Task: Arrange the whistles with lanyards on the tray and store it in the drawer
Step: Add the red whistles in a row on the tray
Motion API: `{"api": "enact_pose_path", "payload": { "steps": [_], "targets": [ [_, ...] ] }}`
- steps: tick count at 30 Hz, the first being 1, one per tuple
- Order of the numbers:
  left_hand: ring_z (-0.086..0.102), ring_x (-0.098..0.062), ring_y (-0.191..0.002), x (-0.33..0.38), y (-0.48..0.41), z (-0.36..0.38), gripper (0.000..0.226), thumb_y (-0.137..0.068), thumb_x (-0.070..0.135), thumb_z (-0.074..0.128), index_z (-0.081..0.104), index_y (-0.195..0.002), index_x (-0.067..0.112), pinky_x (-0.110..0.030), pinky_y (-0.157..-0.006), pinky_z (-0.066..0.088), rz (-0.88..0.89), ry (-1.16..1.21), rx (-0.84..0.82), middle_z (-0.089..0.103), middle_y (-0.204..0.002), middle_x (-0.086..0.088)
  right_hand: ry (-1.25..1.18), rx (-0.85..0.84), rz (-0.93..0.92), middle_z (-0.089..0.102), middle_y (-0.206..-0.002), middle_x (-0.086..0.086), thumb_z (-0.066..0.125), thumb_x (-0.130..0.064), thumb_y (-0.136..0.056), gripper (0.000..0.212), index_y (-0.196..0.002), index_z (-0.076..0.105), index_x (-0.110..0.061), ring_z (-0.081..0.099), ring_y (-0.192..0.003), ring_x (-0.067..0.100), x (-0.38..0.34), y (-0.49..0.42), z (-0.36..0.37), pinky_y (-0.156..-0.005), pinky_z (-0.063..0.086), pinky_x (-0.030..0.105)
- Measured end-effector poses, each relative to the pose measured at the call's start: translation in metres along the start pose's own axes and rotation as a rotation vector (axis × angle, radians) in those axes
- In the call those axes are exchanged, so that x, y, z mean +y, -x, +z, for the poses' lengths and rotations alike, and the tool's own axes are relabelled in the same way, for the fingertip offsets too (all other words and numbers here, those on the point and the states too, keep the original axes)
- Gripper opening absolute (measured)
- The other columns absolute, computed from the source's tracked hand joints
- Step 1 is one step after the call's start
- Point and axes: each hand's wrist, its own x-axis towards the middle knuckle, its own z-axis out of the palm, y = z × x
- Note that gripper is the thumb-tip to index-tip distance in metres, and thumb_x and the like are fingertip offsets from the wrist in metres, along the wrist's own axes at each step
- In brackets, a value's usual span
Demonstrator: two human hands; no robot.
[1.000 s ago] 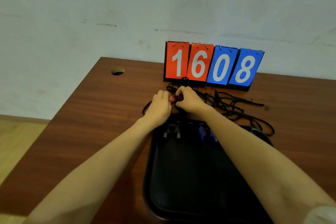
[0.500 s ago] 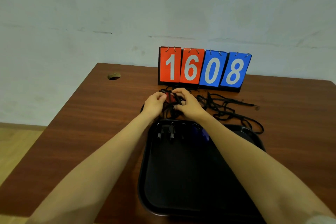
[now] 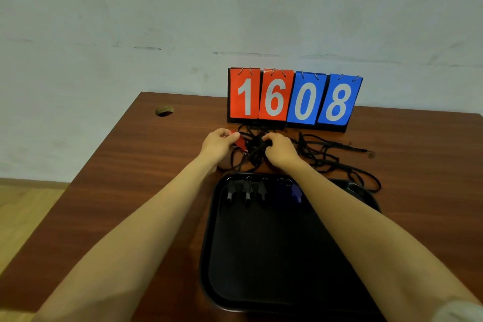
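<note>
Apart went the hands beyond the tray [image 3: 209, 243]: left hand [image 3: 222, 142] held the red whistle [image 3: 239, 141] in a pinching grip, right hand [image 3: 281, 148] clutched the tangled lanyards [image 3: 254, 149]. Untangling looked underway; next, its cord needed freeing.

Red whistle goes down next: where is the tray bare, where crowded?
Bare: the near part of the tray, from the whistle row to its rim. Crowded: its far edge, with black whistles and blue whistles, and the tangled lanyards beyond.
</note>
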Motion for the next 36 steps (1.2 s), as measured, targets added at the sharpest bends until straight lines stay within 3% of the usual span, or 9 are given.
{"api": "enact_pose_path", "payload": {
  "steps": [3, 7, 11, 13, 15, 19, 26, 30, 36],
  "targets": [
    [0.055, -0.026, -0.105, 0.007, 0.005, -0.002, 0.019, -0.092, 0.033, 0.055, 0.058, -0.095, 0.014, -0.034, -0.085, 0.040, 0.051, -0.050, 0.033, 0.063, -0.114, -0.010, 0.041, -0.033, 0.051, 0.045, -0.141, 0.006, 0.054, -0.012, -0.086, 0.042, -0.127, 0.057, -0.022, 0.031, -0.135, 0.026, -0.004, 0.002, -0.004, -0.107, 0.035, 0.041],
    [0.053, -0.015, -0.095, 0.017, 0.011, 0.001, 0.026, -0.092, 0.034, 0.055, 0.061, -0.105, 0.011, -0.026, -0.078, 0.035, 0.122, -0.065, 0.054, 0.064, -0.108, -0.004, 0.201, 0.197, -0.126, 0.048, -0.126, -0.002, 0.061, -0.036, -0.084, 0.036, -0.119, 0.060, -0.028, 0.031, -0.123, 0.023, -0.018, 0.014, -0.013, -0.095, 0.027, 0.035],
    [0.056, -0.017, -0.093, 0.029, 0.024, 0.006, 0.027, -0.092, 0.033, 0.056, 0.061, -0.109, 0.012, -0.025, -0.077, 0.038, 0.153, -0.108, 0.010, 0.063, -0.104, -0.002, -0.033, 0.010, -0.320, 0.056, -0.112, -0.001, 0.071, -0.032, -0.082, 0.042, -0.120, 0.057, -0.021, 0.054, -0.096, 0.013, -0.038, 0.026, -0.023, -0.080, 0.043, 0.020],
    [0.058, -0.018, -0.093, 0.034, 0.031, 0.008, 0.025, -0.092, 0.032, 0.056, 0.062, -0.107, 0.012, -0.026, -0.077, 0.040, 0.180, -0.107, 0.006, 0.065, -0.106, -0.005, -0.086, -0.007, -0.332, 0.056, -0.095, -0.005, 0.068, -0.023, -0.085, 0.035, -0.118, 0.057, -0.015, 0.051, -0.079, 0.006, -0.044, 0.036, -0.029, -0.072, 0.041, 0.018],
    [0.059, -0.016, -0.095, 0.038, 0.039, 0.008, 0.026, -0.093, 0.032, 0.055, 0.063, -0.108, 0.013, -0.025, -0.078, 0.040, 0.194, -0.134, -0.006, 0.067, -0.110, -0.004, -0.050, 0.007, -0.328, 0.055, -0.090, -0.008, 0.065, -0.019, -0.087, 0.031, -0.117, 0.056, -0.014, 0.052, -0.082, 0.009, -0.044, 0.044, -0.034, -0.073, 0.042, 0.019],
    [0.056, -0.015, -0.102, 0.046, 0.061, 0.017, 0.032, -0.097, 0.017, 0.039, 0.063, -0.118, 0.013, -0.021, -0.075, 0.040, 0.193, -0.267, -0.064, 0.062, -0.122, -0.005, 0.002, 0.073, -0.226, 0.061, -0.117, 0.003, 0.065, -0.018, -0.087, 0.034, -0.119, 0.052, -0.013, 0.057, -0.107, 0.019, -0.028, 0.061, -0.049, -0.087, 0.046, 0.028],
    [0.056, -0.016, -0.103, 0.054, 0.113, 0.058, 0.030, -0.093, 0.024, 0.055, 0.059, -0.122, 0.017, -0.024, -0.082, 0.042, 0.265, -0.260, -0.196, 0.061, -0.117, -0.005, -0.044, 0.172, -0.111, 0.061, -0.116, 0.005, 0.066, -0.011, -0.086, 0.032, -0.116, 0.055, -0.016, 0.059, -0.106, 0.022, 0.031, 0.116, -0.096, -0.090, 0.052, 0.034],
    [0.057, -0.018, -0.104, 0.051, 0.138, 0.092, 0.031, -0.089, 0.023, 0.063, 0.063, -0.118, 0.013, -0.027, -0.086, 0.047, 0.263, -0.271, -0.237, 0.062, -0.114, -0.006, -0.093, 0.183, 0.055, 0.067, -0.104, 0.010, 0.059, -0.013, -0.090, 0.012, -0.101, 0.054, -0.016, 0.066, -0.090, 0.026, 0.074, 0.138, -0.104, -0.084, 0.055, 0.042],
    [0.052, -0.024, -0.120, 0.039, 0.152, 0.127, 0.057, -0.082, 0.005, 0.066, 0.049, -0.135, 0.015, -0.033, -0.100, 0.045, 0.174, -0.337, -0.319, 0.053, -0.134, -0.009, -0.062, 0.136, 0.127, 0.064, -0.116, 0.008, 0.045, -0.019, -0.098, 0.024, -0.119, 0.055, -0.014, 0.060, -0.108, 0.024, 0.108, 0.157, -0.096, -0.090, 0.046, 0.033]
  ]
}}
